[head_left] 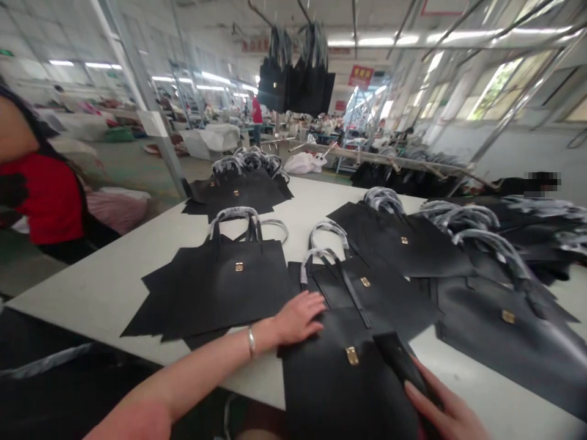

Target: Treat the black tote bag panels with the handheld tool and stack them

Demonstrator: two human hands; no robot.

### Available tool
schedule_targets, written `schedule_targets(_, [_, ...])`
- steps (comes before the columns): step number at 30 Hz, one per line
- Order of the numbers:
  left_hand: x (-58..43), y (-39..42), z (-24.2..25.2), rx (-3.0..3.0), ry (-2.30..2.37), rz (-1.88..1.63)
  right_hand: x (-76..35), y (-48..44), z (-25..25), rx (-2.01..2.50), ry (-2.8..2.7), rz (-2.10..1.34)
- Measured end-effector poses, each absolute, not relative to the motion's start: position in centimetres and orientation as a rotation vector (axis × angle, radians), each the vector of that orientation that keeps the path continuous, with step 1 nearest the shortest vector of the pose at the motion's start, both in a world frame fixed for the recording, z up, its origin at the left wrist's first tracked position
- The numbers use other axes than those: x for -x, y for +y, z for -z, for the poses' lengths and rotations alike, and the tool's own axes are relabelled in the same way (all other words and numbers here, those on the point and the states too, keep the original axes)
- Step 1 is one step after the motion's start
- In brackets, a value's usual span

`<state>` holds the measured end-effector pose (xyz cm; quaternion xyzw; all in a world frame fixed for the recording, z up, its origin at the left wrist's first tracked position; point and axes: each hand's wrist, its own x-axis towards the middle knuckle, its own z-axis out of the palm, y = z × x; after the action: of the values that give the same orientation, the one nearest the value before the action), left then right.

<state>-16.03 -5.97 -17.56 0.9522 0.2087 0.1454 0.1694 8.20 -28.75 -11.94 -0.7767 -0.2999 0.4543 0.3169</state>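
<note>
In front of me a black handbag panel [321, 379] with a gold clasp plate lies at the table's near edge, its plastic-wrapped handles [321, 253] pointing away. My left hand [300, 318] rests on its upper left corner, fingers stretched out flat, near the handle's base. The fingers of my right hand [435, 397] are closed around a black object with a wide flat end [395, 354], held over the bag's right side. Its exact kind is not clear. Just beyond lies another black bag [389, 293], partly covered by the near one.
Fanned stacks of black bags lie to the left [215, 293], at the far end [238, 189] and to the right [408, 244] on the white table [87, 275]. More bags hang from a rack [298, 79]. A person in red and black [50, 195] stands left of the table.
</note>
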Motion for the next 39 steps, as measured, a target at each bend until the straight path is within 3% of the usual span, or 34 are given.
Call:
schedule_targets(6, [14.5,-13.3,18.3,-2.656,0.399,-0.297,-9.3,-23.6,9.9,2.007,-0.817,-1.322])
schedule_targets(19, [14.7,-13.1,18.3,-2.647,0.43,-0.325,-11.0,-18.5,9.0,2.02,-0.924,-1.52])
schedule_targets(27, [14.8,-12.9,18.4,-2.613,0.416,-0.297,-12.4,-15.9,9.3,2.005,-0.834,-1.243])
schedule_targets(35, [14.6,-12.8,18.7,-2.617,0.418,-0.294,-16.4,-18.4,8.9,1.976,-0.715,-1.416])
schedule_targets(39, [14.6,-12.8,18.5,-2.618,0.427,-0.294,-16.4,-16.1,9.7,1.956,-0.725,-1.335])
